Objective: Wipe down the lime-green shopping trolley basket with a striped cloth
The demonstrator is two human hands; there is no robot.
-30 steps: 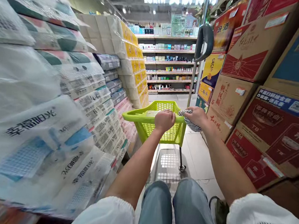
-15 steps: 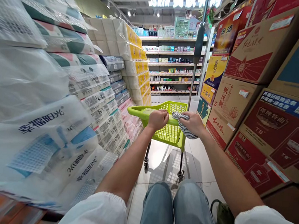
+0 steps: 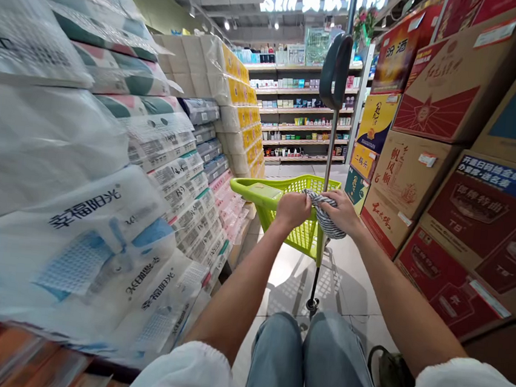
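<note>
A lime-green shopping cart [image 3: 250, 188] stands in front of my knees, turned at an angle. My left hand [image 3: 293, 209] is closed around its handle bar, right beside one end of a grey-and-white striped cloth [image 3: 331, 225]. My right hand [image 3: 342, 211] grips this cloth, which is bunched over the right part of the bar and hangs down. Whether my right fingers also hold the bar is hidden. From the cart's right side rises a metal pole [image 3: 333, 143] with a dark grey grip [image 3: 336, 72].
Wrapped paper packs [image 3: 167, 142] are piled high along the left. On the right rise stacked liquor cartons [image 3: 425, 167]. Shelves of small boxes [image 3: 302, 109] stand across the far end, past the tiled floor [image 3: 345, 281]. A dark green bag [image 3: 393, 377] sits by my right leg.
My left hand has slid right, close up to the cloth. The cart has swung round, turning the pole's grip broadside and taking one wheel out of sight. My right hand stays on the cloth.
</note>
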